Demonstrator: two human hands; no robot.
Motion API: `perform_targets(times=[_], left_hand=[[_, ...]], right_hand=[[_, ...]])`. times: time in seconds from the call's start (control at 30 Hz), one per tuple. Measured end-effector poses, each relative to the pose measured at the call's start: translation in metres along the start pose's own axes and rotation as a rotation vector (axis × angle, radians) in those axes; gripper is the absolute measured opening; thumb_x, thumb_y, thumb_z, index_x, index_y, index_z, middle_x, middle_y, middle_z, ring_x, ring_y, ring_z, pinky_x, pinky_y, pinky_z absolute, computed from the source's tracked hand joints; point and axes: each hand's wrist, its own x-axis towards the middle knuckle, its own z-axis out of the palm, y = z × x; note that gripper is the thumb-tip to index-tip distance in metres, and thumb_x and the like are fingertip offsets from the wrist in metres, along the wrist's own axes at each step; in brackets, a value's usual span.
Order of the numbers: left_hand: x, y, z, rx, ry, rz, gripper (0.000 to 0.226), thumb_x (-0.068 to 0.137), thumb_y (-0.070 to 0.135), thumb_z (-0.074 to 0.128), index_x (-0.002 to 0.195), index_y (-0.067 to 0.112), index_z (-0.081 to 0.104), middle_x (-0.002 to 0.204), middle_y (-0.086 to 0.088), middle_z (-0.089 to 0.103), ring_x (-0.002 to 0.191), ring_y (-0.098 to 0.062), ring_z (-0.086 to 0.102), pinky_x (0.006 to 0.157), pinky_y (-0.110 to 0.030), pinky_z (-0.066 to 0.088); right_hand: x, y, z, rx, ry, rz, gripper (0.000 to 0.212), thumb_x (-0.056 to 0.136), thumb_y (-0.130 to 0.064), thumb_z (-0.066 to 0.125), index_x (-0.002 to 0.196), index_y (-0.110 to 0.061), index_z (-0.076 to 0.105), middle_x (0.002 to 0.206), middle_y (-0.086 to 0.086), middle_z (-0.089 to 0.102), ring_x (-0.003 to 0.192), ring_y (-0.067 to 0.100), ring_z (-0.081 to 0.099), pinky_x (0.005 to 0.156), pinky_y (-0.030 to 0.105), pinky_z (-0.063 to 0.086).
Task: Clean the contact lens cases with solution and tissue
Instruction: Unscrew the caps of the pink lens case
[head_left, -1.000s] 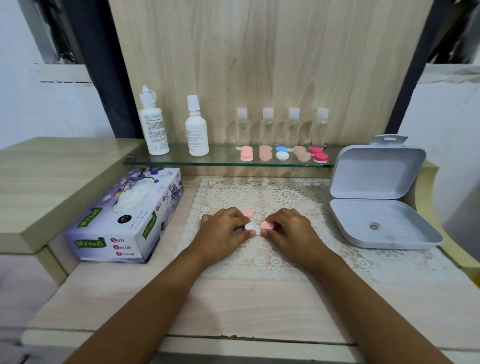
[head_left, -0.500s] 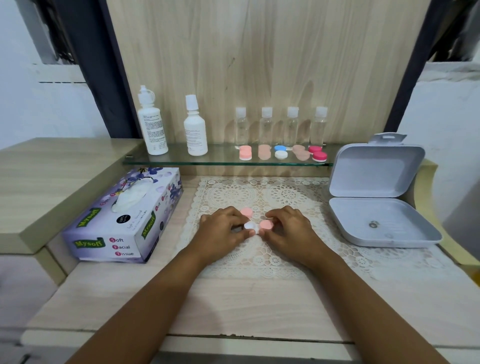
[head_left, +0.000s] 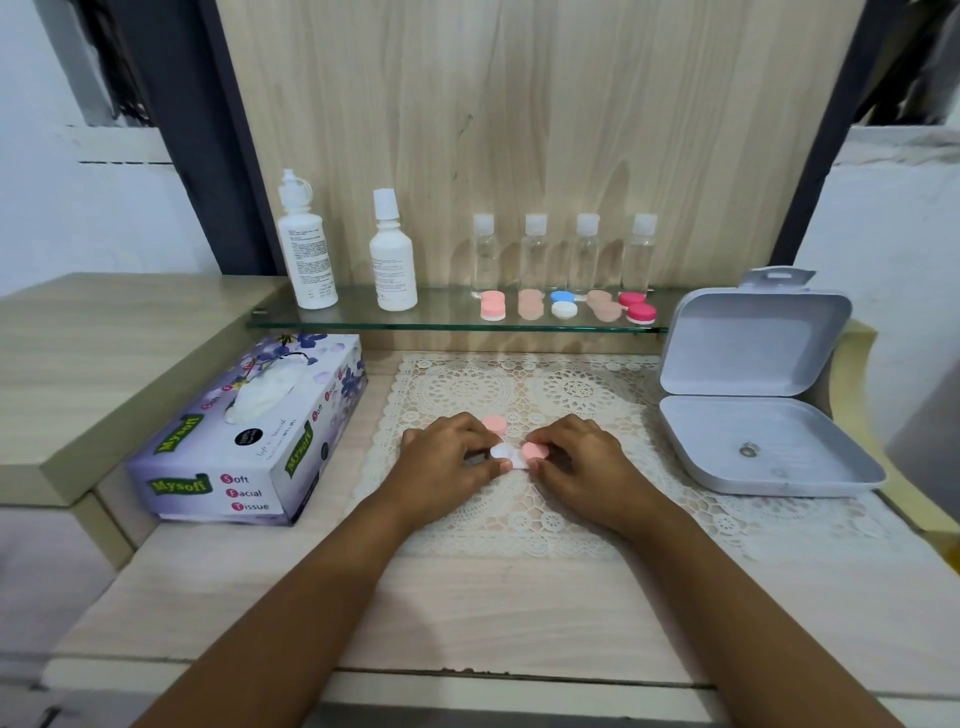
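Observation:
A white contact lens case (head_left: 506, 454) lies on the lace mat (head_left: 571, 395) between my hands. My left hand (head_left: 449, 457) holds its open left well with curled fingers. My right hand (head_left: 582, 460) pinches the pink cap (head_left: 535, 450) on the right well. A loose pink cap (head_left: 494, 424) lies on the mat just behind my left fingers. Two white solution bottles (head_left: 306, 249) (head_left: 392, 260) stand on the glass shelf (head_left: 363, 318). The tissue box (head_left: 249, 436) sits at the left, with a tissue sticking out.
Several small clear bottles (head_left: 561, 254) and several other lens cases (head_left: 566, 305) line the glass shelf. An open grey plastic box (head_left: 753, 384) stands at the right on the mat. The wooden table's front edge (head_left: 519, 670) is near me.
Both hands stay on the case in the same place; the fingers shift only slightly. The view has drifted a little.

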Motion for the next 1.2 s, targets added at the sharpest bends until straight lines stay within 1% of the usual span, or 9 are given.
perform_targets(times=[0.07,0.2,0.43,0.6,0.7,0.87,0.93,1.0,1.2], left_hand=[[0.0002,0.0004,-0.0002,0.003,0.001,-0.002,0.035,0.083,0.046,0.062,0.11,0.025,0.068,0.1,0.022,0.05,0.103,-0.002,0.045,0.098,-0.046,0.035],[-0.0001,0.0007,-0.0003,0.014,0.003,-0.003,0.036,0.083,0.047,0.061,0.111,0.026,0.067,0.107,0.017,0.056,0.106,-0.004,0.047,0.098,-0.045,0.034],[-0.0009,0.0024,-0.0013,0.034,-0.002,-0.011,0.036,0.085,0.046,0.06,0.113,0.025,0.066,0.11,0.016,0.056,0.109,-0.005,0.047,0.098,-0.042,0.032],[-0.0017,0.0042,-0.0017,0.037,0.001,-0.016,0.035,0.085,0.047,0.059,0.112,0.028,0.066,0.111,0.017,0.056,0.11,-0.004,0.045,0.097,-0.039,0.03],[-0.0021,0.0046,-0.002,0.043,-0.001,-0.015,0.034,0.085,0.047,0.058,0.113,0.028,0.066,0.112,0.016,0.056,0.109,-0.005,0.045,0.095,-0.037,0.029],[-0.0022,0.0056,-0.002,0.05,-0.007,-0.022,0.034,0.086,0.045,0.059,0.114,0.028,0.065,0.113,0.016,0.055,0.11,-0.005,0.044,0.094,-0.036,0.027],[-0.0021,0.0058,-0.0023,0.048,-0.007,-0.022,0.034,0.085,0.046,0.059,0.114,0.028,0.065,0.113,0.016,0.056,0.11,-0.005,0.045,0.094,-0.036,0.027],[-0.0021,0.0062,-0.0026,0.051,-0.006,-0.022,0.034,0.085,0.048,0.058,0.114,0.029,0.065,0.113,0.016,0.056,0.11,-0.005,0.044,0.095,-0.036,0.027],[-0.003,0.0066,-0.0029,0.05,-0.001,-0.022,0.032,0.085,0.046,0.059,0.113,0.031,0.065,0.113,0.017,0.055,0.109,-0.004,0.044,0.092,-0.034,0.024]], right_hand=[[0.0005,0.0004,0.0006,-0.014,-0.007,0.011,0.047,0.078,-0.045,0.044,0.115,-0.023,0.062,0.105,-0.003,0.055,0.106,0.016,0.047,0.1,0.041,0.035],[0.0002,0.0011,0.0017,0.003,0.04,0.022,0.045,0.082,-0.043,0.064,0.121,-0.021,0.059,0.101,-0.007,0.049,0.108,0.015,0.045,0.099,0.039,0.035],[-0.0013,0.0023,0.0016,0.052,0.037,-0.02,0.041,0.084,-0.02,0.059,0.125,-0.018,0.056,0.117,-0.002,0.059,0.112,0.016,0.05,0.101,0.044,0.036],[-0.0012,0.0013,0.0021,0.032,0.053,-0.013,0.051,0.08,-0.04,0.062,0.126,-0.022,0.054,0.108,-0.007,0.053,0.108,0.012,0.048,0.101,0.041,0.036],[-0.0005,0.0011,0.0024,0.03,0.07,0.005,0.047,0.083,-0.037,0.064,0.126,-0.023,0.053,0.1,-0.012,0.048,0.1,0.007,0.044,0.1,0.039,0.036],[-0.0027,0.0007,0.0003,0.04,0.032,-0.018,0.047,0.081,-0.029,0.056,0.127,-0.023,0.052,0.113,-0.007,0.059,0.11,0.012,0.048,0.101,0.044,0.036],[-0.0021,0.0009,0.0011,0.044,0.035,-0.009,0.052,0.076,-0.039,0.053,0.125,-0.023,0.053,0.112,-0.008,0.058,0.109,0.012,0.049,0.1,0.043,0.037],[-0.0007,0.0022,0.0029,0.052,0.078,0.015,0.048,0.077,-0.045,0.063,0.118,-0.022,0.056,0.104,-0.008,0.055,0.103,0.011,0.049,0.096,0.04,0.04],[0.0001,0.0035,0.0028,0.077,0.114,0.031,0.025,0.076,-0.037,0.07,0.095,-0.024,0.061,0.086,-0.016,0.052,0.091,0.009,0.051,0.088,0.037,0.044]])
